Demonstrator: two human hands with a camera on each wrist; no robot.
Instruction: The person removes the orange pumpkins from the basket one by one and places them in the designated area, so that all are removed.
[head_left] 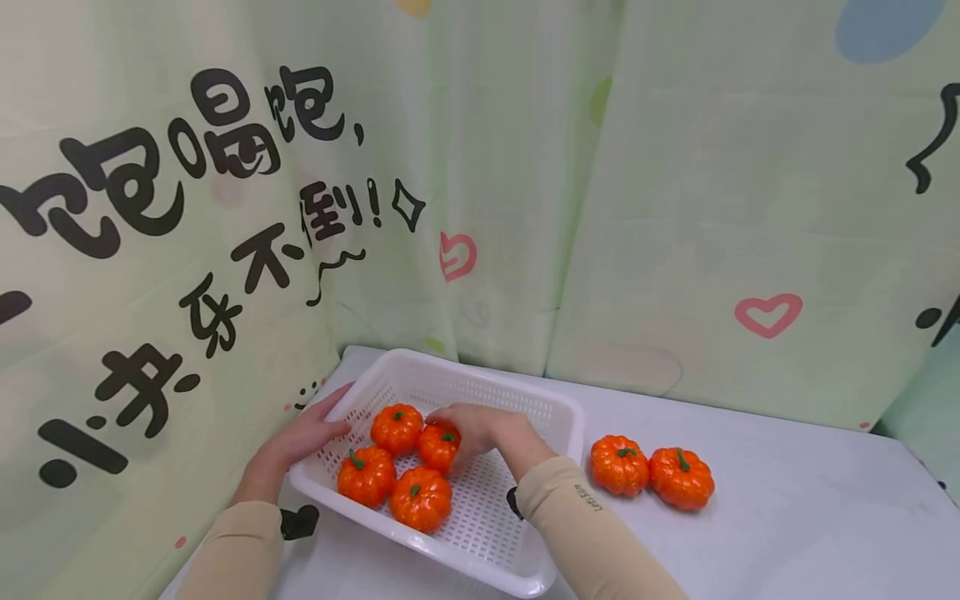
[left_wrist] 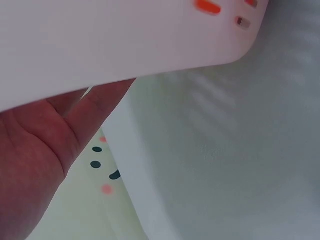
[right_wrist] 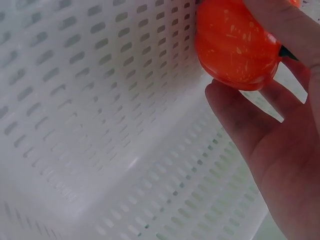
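A white basket (head_left: 420, 542) contains three loose pumpkins (head_left: 366, 477), with the left hand (head_left: 309, 432) resting straight-fingered against its left rim. Inside, the right hand (head_left: 476, 425) grasps a fourth pumpkin (head_left: 437, 447). Two more pumpkins (head_left: 618, 465) sit side by side on the table (head_left: 795, 500), before a printed curtain (head_left: 675, 208).

Pale green curtain (head_left: 675, 208) hanging behind and along left of white table (head_left: 810, 492). Black Chinese lettering (head_left: 258, 242) slanting up curtain's left part. Two pink hearts (head_left: 770, 332) on back stretch. Blue patch (head_left: 885, 25) at top right. Small smiley face (left_wrist: 95, 164) low, near table's left edge.
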